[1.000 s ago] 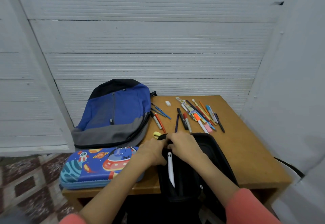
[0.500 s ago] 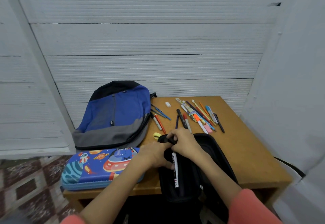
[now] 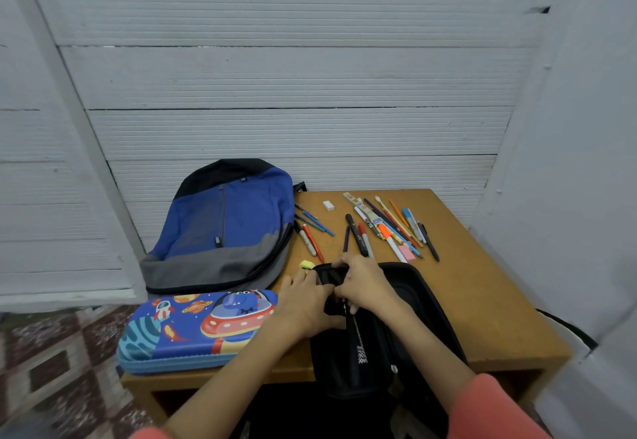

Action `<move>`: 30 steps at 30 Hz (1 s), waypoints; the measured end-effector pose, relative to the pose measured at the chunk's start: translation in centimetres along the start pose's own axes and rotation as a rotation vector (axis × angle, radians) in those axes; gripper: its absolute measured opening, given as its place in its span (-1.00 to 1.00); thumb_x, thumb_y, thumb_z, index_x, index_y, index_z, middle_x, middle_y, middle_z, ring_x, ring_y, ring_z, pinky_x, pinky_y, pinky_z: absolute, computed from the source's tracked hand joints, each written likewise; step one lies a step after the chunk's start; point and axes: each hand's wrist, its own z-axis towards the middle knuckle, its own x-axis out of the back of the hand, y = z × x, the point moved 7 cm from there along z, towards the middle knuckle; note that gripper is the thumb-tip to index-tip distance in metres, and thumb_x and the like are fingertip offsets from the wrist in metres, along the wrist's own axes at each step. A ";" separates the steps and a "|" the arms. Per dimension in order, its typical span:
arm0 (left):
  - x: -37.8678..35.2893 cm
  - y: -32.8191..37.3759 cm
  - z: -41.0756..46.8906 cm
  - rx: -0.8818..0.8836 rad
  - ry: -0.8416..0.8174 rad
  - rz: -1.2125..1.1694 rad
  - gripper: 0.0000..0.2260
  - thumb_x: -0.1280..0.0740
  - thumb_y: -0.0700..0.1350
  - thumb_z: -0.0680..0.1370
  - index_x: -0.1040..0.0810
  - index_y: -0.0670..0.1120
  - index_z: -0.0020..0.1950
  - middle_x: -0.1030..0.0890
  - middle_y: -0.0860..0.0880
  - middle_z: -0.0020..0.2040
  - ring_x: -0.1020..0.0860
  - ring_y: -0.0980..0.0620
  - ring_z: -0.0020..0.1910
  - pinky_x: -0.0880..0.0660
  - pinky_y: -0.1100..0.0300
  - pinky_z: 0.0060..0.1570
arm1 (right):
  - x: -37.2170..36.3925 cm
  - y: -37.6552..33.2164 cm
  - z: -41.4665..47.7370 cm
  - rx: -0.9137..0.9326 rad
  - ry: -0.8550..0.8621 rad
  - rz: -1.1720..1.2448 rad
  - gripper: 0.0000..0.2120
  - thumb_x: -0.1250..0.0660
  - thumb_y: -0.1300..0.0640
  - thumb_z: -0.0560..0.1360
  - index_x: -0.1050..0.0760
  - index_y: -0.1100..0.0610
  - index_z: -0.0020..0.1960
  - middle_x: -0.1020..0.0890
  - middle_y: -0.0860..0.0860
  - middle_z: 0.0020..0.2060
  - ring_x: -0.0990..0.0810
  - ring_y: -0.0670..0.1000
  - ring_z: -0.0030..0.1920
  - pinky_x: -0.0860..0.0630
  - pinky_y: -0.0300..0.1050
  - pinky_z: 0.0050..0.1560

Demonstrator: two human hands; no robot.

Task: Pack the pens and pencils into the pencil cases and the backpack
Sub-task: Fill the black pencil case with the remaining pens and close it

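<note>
In the head view, the left hand (image 3: 303, 304) grips the inner flap of the open black pencil case (image 3: 420, 300) at the near edge of the table (image 3: 482, 300). The right hand (image 3: 365, 287) pinches the top of a dark pen (image 3: 356, 342) lying inside the case. The pen looks light, stiff and smooth, best steered by its upper end.
</note>
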 end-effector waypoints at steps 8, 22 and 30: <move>-1.2 1.1 0.0 0.003 -0.067 -0.223 -0.78 -0.28 0.13 0.53 -0.56 0.09 0.11 -0.27 0.01 0.39 -0.17 -0.07 0.37 -0.13 0.00 0.18 | 0.0 1.0 0.3 -0.038 -0.032 0.086 -0.59 -0.39 0.27 0.47 -0.43 0.06 0.28 -0.64 0.15 -0.08 -0.63 -0.04 -0.45 -0.64 -0.18 -0.28; -2.1 1.5 0.1 0.022 -0.157 -0.327 -0.73 -0.42 0.09 0.44 -0.56 0.08 0.11 -0.14 0.04 0.51 -0.06 -0.05 0.45 -0.10 -0.07 0.23 | -0.1 1.8 0.1 -0.085 -0.062 0.234 -0.61 -0.38 0.32 0.48 -0.44 0.14 0.28 -0.66 0.19 -0.22 -0.64 0.03 -0.44 -0.62 -0.15 -0.35; -2.6 1.1 0.1 -0.003 -0.127 -0.243 -0.66 -0.35 0.20 0.46 -0.52 0.10 0.17 -0.13 0.06 0.51 -0.05 -0.03 0.47 -0.04 -0.20 0.30 | -0.5 1.9 0.0 -0.104 -0.077 0.271 -0.60 -0.38 0.31 0.48 -0.44 0.13 0.29 -0.68 0.22 -0.23 -0.63 0.02 -0.45 -0.62 -0.16 -0.33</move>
